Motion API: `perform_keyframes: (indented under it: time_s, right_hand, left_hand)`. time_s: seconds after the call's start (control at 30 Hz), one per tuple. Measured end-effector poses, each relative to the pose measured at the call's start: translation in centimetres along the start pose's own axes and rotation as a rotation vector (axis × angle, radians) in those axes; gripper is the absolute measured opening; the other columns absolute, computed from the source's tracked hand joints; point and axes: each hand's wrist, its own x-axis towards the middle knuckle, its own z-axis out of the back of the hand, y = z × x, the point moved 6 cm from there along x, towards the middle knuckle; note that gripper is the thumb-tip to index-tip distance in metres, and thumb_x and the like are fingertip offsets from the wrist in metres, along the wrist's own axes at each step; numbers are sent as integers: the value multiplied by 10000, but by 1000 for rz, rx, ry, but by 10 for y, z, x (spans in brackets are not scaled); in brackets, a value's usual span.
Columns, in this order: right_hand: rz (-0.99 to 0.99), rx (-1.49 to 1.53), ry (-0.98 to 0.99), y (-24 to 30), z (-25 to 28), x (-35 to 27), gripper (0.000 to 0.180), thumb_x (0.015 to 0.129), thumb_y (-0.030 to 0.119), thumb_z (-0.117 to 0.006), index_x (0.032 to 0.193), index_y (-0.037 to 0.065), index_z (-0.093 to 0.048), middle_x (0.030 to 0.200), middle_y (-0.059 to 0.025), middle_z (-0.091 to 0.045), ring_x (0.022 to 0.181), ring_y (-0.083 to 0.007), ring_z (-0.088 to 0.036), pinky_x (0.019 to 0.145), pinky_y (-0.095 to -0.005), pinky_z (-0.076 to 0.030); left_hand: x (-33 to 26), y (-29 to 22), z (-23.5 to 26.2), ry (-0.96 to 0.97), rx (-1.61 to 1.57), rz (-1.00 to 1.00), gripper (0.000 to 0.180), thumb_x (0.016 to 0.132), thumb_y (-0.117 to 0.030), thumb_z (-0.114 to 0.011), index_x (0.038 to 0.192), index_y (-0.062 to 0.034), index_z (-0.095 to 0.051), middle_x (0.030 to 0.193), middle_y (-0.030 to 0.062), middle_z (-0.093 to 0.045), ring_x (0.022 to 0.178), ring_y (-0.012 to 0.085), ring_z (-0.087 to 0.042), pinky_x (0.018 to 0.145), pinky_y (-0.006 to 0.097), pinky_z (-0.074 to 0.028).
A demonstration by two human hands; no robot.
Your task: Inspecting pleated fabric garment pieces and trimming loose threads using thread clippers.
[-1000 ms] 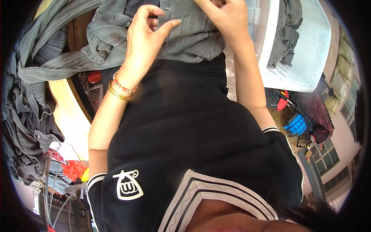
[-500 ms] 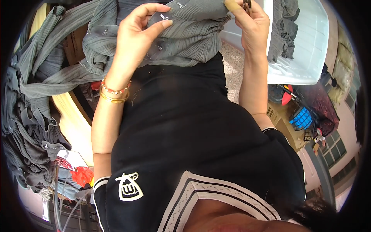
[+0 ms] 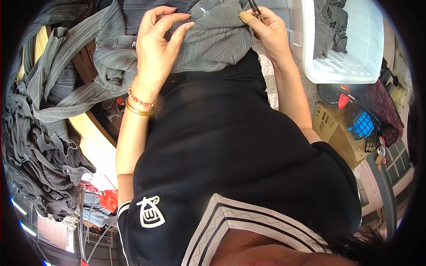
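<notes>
A grey ribbed knit garment (image 3: 217, 46) lies bunched across my lap at the top of the view. Small metal hook fasteners (image 3: 204, 11) sit along its smooth edge band. My left hand (image 3: 155, 48) is over the garment, its thumb and forefinger curved with a small gap between their tips. At the right end of the band, my right hand (image 3: 270, 35) pinches the cloth edge, tan tape wrapped round the thumb. Dark thread snips (image 3: 255, 8) are tucked in that same hand, partly cut off by the frame's top.
More grey knit garments (image 3: 40, 177) hang piled at the left beside a pale wooden edge (image 3: 95, 142). A white plastic crate (image 3: 350, 66) with grey cloth inside stands at the right. Below it are a cardboard box (image 3: 337, 133) and a blue basket-like item (image 3: 361, 125).
My right hand has moved left and slightly down with the garment edge. My left hand has shifted slightly right, its fingers curving more. The crate sits higher in view.
</notes>
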Motion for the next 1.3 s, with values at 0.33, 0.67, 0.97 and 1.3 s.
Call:
perform_keyframes:
  time_s: [0.33, 0.67, 0.97, 1.3]
  right_hand:
    - [23, 79, 10, 11, -18, -4, 88, 947, 172, -750, 974, 99, -709, 694, 122, -532, 554, 24, -363, 506, -199, -223]
    - [10, 73, 18, 8, -14, -5, 96, 955, 146, -743, 1007, 71, -715, 817, 93, -605, 708, 9, -481, 634, -179, -338]
    - [14, 81, 33, 15, -14, -6, 75, 944, 70, -739, 988, 19, -707, 898, 22, -691, 820, -22, -607, 740, -186, -471]
    - [44, -20, 28, 19, -9, -5, 100, 938, 87, -752, 985, 12, -705, 834, 52, -655, 746, 7, -551, 657, -161, -420]
  left_hand:
    - [3, 0, -12, 90, -31, 167, 186, 832, -166, -846, 992, -98, -777, 1122, 53, -639, 1047, 189, -603, 895, 313, -501]
    - [7, 11, -23, 235, -1, 127, 222, 806, -185, -860, 965, -65, -764, 1037, 67, -600, 1006, 200, -600, 873, 321, -504]
    - [2, 0, -11, 174, 18, 161, 204, 798, -175, -864, 915, -58, -745, 1061, 54, -615, 990, 196, -605, 840, 308, -503]
    - [-1, -16, 8, 46, -20, 40, 206, 791, -93, -865, 933, -41, -725, 1127, 68, -652, 1041, 194, -618, 878, 317, -511]
